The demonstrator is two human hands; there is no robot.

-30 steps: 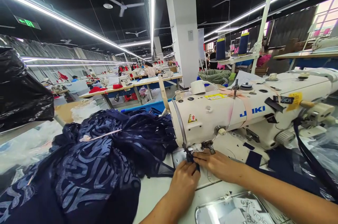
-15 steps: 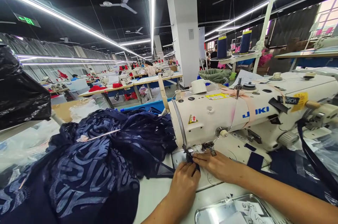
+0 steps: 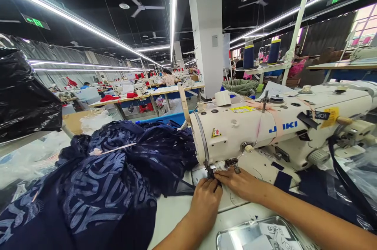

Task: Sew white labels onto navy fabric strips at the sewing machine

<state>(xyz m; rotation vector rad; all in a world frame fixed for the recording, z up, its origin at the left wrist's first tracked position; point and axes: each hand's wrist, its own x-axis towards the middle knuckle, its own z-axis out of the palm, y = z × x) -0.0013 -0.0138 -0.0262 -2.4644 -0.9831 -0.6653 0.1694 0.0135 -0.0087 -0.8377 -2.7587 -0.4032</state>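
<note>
- Two hands at one dark cloth piece [image 3: 218,184], which lies by the foot [image 3: 210,172] of the sewing machine [image 3: 229,134]
- Left hand [image 3: 205,198]: fingers bent down over cloth, cannot tell if pinching or only pressing
- Right hand [image 3: 237,182]: fingers stretched toward the foot, on or right beside cloth, cannot tell if gripping
- Doing it well, my judgement: cloth flat, light guiding from both sides, no tugging, fingertips clear of the foot, garment heap [image 3: 97,187] not dragging
- Counts: one sewing machine up close, one heap on the tabletop [image 3: 167,218] (pieces uncountable), one metal tray [image 3: 232,238] with several overlapping labels [image 3: 273,228]
- Two thread cones [image 3: 248,57], one black bag [image 3: 28,93], two exit signs [image 3: 35,22]
</note>
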